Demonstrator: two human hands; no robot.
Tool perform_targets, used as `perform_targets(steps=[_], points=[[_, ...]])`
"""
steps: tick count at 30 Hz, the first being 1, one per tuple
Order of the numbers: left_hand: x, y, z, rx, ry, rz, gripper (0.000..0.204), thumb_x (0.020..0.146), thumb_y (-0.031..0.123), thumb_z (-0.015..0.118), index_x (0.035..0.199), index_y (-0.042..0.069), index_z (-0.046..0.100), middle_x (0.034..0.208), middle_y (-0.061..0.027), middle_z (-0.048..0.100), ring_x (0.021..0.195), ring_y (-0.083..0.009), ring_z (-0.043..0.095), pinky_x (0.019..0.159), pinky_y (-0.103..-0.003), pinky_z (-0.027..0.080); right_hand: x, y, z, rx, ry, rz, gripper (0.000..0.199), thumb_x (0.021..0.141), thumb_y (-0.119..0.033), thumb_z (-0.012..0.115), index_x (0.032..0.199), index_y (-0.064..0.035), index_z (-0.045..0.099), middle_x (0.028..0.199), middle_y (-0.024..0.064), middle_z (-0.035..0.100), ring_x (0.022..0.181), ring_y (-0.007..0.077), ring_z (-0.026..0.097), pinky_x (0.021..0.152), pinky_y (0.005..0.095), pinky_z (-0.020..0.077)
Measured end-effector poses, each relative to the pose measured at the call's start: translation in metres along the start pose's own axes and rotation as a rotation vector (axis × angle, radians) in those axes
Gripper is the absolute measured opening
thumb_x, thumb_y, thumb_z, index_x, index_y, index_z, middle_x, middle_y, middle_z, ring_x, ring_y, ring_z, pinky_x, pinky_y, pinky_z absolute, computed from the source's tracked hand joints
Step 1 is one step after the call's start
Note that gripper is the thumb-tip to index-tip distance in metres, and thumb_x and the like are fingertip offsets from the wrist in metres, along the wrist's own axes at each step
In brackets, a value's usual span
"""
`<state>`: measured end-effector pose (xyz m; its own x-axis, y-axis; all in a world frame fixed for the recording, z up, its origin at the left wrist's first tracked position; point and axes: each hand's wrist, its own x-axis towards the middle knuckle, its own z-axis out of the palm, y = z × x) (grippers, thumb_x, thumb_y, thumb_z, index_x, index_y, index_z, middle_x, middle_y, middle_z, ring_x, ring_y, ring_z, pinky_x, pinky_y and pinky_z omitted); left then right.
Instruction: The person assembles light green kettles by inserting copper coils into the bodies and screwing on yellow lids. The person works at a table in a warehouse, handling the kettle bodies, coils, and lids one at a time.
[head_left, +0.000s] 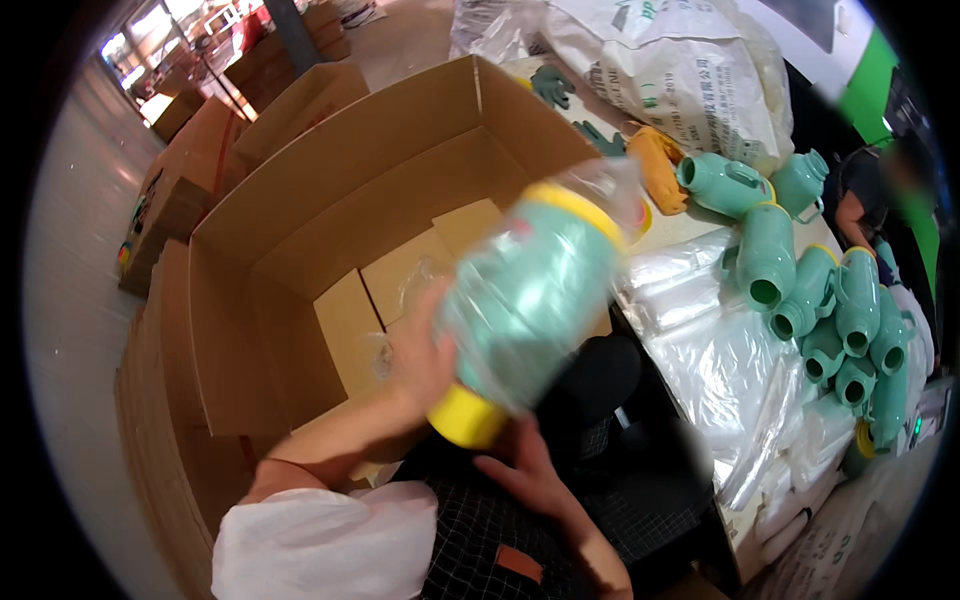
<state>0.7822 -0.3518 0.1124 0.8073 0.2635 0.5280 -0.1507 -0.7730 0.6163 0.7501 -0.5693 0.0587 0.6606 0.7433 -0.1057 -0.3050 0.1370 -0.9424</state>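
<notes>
A green thermos flask (545, 290) with yellow bands at both ends is tilted in front of me, inside a clear plastic bag. My left hand (418, 345) grips the side of its body, slightly blurred by motion. Just below the yellow lower end is my right hand (528, 470), its thumb and fingers apart; whether the fingertips touch the bag I cannot tell. The flask hangs over the near right edge of a large open cardboard box (330, 130). Flat cardboard pieces or small cartons (405, 268) cover part of the box's bottom.
To the right, a table (668, 228) holds a stack of clear plastic bags (725, 345) and several green flask bodies (768, 255). An orange cloth (657, 170), dark gloves (552, 87) and a big white sack (680, 75) lie farther back. Another person (868, 195) is at the far right.
</notes>
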Motion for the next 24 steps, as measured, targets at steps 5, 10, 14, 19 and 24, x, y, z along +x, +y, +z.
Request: perform_targets(steps=[5,10,14,19,24], points=[[0.049,-0.103,-0.100,0.568,-0.620,0.004,0.034,0.090,0.010,0.055,0.124,0.012,0.059,0.111,-0.0192,0.067,0.088,-0.0404,0.067,0.074,-0.047,0.055,0.033,0.017,0.037,-0.056,-0.190,0.054,0.077,0.092,-0.007,0.071,0.154,-0.0045,0.025,0.140,0.0184,0.053,0.121,0.0262,0.060,0.102,0.0379,0.0493],[-0.073,-0.271,-0.090,0.625,-1.361,-0.209,0.034,0.088,0.020,0.059,0.121,0.013,0.062,0.098,-0.0176,0.070,0.092,-0.0378,0.068,0.079,-0.048,0.053,-0.017,0.043,0.001,-0.059,0.136,0.193,0.061,0.093,-0.003,0.068,0.147,-0.0034,0.039,0.130,0.0160,0.061,0.115,0.0227,0.063,0.098,0.0348,0.0513],[-0.139,-0.335,-0.098,0.593,-1.336,-0.202,0.040,0.080,0.025,0.063,0.119,0.018,0.064,0.093,-0.0206,0.070,0.088,-0.0391,0.069,0.075,-0.049,0.053,-0.055,0.074,-0.042,0.031,0.380,0.177,0.046,0.094,0.000,0.066,0.137,-0.0021,0.050,0.123,0.0107,0.064,0.106,0.0151,0.064,0.092,0.0284,0.0518],[-0.072,-0.265,-0.066,0.883,-1.625,-0.318,0.095,0.073,0.051,0.079,0.151,0.014,0.038,0.141,-0.0199,0.053,0.128,-0.0369,0.055,0.108,-0.043,0.045,-0.055,-0.035,-0.153,-0.446,0.968,-0.030,0.035,0.091,-0.007,0.071,0.123,-0.0008,0.056,0.104,0.0036,0.063,0.091,0.0101,0.060,0.082,0.0269,0.0514],[0.010,-0.173,-0.009,0.750,-0.948,-0.103,0.077,0.074,0.027,0.083,0.140,0.010,0.048,0.134,-0.0170,0.055,0.123,-0.0364,0.054,0.101,-0.043,0.049,0.010,-0.129,-0.275,-0.989,1.576,-0.362,0.082,0.073,-0.013,0.085,0.140,-0.0023,0.038,0.138,0.0198,0.039,0.128,0.0325,0.043,0.099,0.0447,0.0457]])
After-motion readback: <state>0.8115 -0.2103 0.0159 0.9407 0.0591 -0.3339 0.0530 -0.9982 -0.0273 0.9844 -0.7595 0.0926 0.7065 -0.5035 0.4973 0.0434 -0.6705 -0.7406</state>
